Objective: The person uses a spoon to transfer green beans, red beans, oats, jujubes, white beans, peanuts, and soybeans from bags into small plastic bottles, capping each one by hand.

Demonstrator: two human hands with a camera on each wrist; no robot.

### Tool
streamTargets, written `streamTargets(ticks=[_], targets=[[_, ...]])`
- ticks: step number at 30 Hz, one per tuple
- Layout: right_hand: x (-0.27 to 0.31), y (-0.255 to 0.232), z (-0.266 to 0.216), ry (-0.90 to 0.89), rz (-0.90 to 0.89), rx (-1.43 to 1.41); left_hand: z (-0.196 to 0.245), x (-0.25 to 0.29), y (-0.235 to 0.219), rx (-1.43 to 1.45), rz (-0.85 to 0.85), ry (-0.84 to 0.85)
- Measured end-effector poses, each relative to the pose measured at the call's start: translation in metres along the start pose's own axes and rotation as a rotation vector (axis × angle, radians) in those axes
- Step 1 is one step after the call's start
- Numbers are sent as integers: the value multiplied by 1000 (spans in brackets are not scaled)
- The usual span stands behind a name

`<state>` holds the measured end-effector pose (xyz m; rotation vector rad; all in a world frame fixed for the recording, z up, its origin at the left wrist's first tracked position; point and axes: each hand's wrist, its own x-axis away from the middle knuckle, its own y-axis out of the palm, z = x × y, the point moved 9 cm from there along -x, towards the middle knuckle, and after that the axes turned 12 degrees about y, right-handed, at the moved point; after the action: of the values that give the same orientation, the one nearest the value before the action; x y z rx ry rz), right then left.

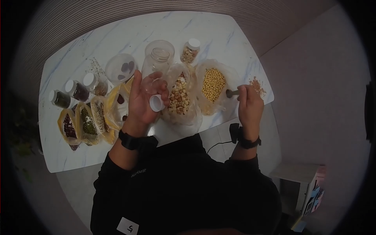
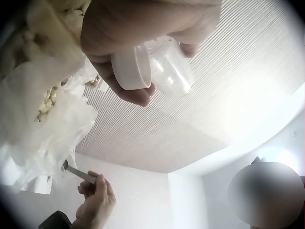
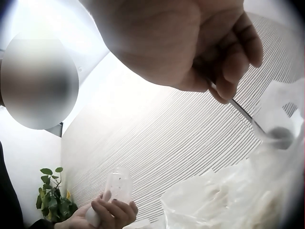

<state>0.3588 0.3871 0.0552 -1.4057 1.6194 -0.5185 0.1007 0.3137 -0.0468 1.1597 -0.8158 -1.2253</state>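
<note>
My left hand (image 1: 143, 98) holds a small clear jar (image 2: 170, 67) and a white lid (image 1: 156, 103) together, palm up in the head view. The jar looks nearly empty, with a few specks inside. My right hand (image 1: 250, 105) pinches the handle of a metal spoon (image 1: 232, 93), whose bowl is beside the open bag of yellow beans (image 1: 212, 85). In the right wrist view the spoon's bowl (image 3: 279, 137) is close against the clear plastic. Between the hands lies a bag of pale nuts or seeds (image 1: 180, 100).
Lidded jars (image 1: 76, 90) and several opened bags (image 1: 89, 125) stand at the table's left. A lidded jar (image 1: 190, 51), a large clear jar (image 1: 157, 60) and a round dish (image 1: 120, 67) are farther back. Brown crumbs (image 1: 257, 85) lie near the table's right edge.
</note>
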Motion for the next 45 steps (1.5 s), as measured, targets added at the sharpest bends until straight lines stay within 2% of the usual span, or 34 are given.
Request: streamTargets(ticks=[4, 6, 7, 10, 12, 13, 15, 16, 18, 22, 24, 25, 27, 31, 35, 38, 39, 41, 42, 44, 45], targets=[[-1, -5, 12, 84, 15, -36, -3, 1, 6, 0, 17, -26], [-4, 0, 14, 91, 27, -245, -10, -1, 13, 3, 14, -53], [-7, 5, 17, 92, 30, -244, -15, -1, 17, 7, 15, -74], [-12, 28, 31, 131, -61, -268, -36, -2, 25, -71, 73, -156], [-13, 48, 46, 273, -203, -408, -47, -6, 19, -82, 86, -178], [-14, 52, 52, 274, -202, -408, -54, -8, 13, -95, 99, -206], [-17, 69, 74, 408, -307, -741, -58, -7, 2, -126, 128, -221], [-18, 72, 81, 410, -304, -741, -59, -6, -3, -158, 157, -229], [-19, 78, 97, 523, -295, -980, -58, -5, -5, -176, 159, -232], [-26, 74, 100, 533, -314, -1165, -58, -2, -10, -207, 198, -256], [-29, 67, 91, 523, -341, -1334, -60, -1, -11, -230, 198, -262], [-30, 64, 85, 522, -345, -1331, -61, 0, -12, -259, 197, -271], [-31, 53, 62, 420, -365, -1443, -62, 0, -13, -264, 203, -269], [-25, 38, 17, 312, -380, -1458, -64, 1, -16, -282, 177, -279], [-10, 32, -15, 229, -390, -1289, -64, 2, -13, -277, 179, -281], [4, 19, -38, 35, -324, -1102, -66, 1, -9, -202, 152, -290], [6, 18, -41, 35, -327, -1101, -67, 0, -6, -169, 114, -293], [15, 0, -62, -255, -208, -862, -68, 0, -1, -134, 76, -297], [15, -3, -64, -254, -209, -860, -68, 0, 1, -125, 80, -294], [26, -17, -79, -484, -109, -691, -67, 1, 3, -115, 84, -292], [25, -17, -76, -484, -110, -690, -66, 1, 4, -110, 86, -288]])
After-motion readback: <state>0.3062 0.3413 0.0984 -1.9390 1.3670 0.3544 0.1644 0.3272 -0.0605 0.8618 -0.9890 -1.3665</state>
